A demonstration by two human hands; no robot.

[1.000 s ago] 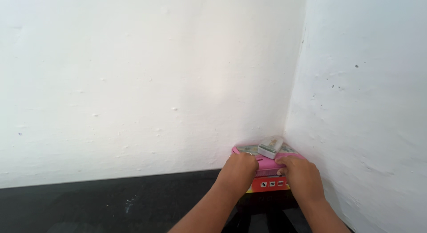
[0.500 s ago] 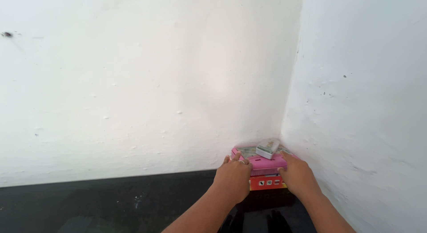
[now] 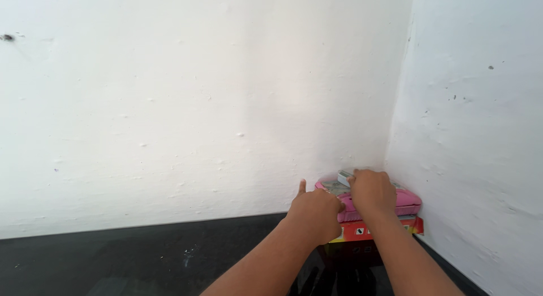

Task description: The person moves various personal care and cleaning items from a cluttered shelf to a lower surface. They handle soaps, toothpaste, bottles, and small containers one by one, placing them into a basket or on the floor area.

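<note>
My left hand [image 3: 314,212] steadies the pink case [image 3: 404,201]; right hand [image 3: 370,192] pinches the grey piece [image 3: 343,175] on top; keep it pressed flat.

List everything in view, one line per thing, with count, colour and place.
pink case: one, pink, in the corner, on top of the box
box: one, red and yellow, on the countertop under the case
small flat item: one, grey-white, on the case; kind unclear
countertop: one, glossy black, along the bottom
walls: two, white, meeting in a corner at right
left hand: one, at the case's left end
right hand: one, on top of the case
</note>
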